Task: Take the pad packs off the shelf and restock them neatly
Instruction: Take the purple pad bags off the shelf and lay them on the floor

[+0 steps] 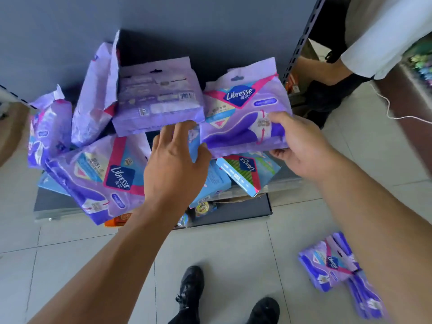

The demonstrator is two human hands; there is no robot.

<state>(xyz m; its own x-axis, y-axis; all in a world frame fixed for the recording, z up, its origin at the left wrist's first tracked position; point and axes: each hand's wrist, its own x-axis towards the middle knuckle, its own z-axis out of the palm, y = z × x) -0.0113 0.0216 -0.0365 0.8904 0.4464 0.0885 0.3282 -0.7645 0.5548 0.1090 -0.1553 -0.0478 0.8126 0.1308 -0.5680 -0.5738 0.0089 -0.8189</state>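
While the right hand pinches the lower right edge of a purple pad pack, the left hand steadies its left end, fingers spread. Beyond them the shelf pile lies jumbled. Step judged: removal. Next: lift clear toward the floor pile.

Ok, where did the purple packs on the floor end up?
In the head view the purple packs on the floor lie at lower right on the tiles, beside the person's right forearm and right of the black shoes.
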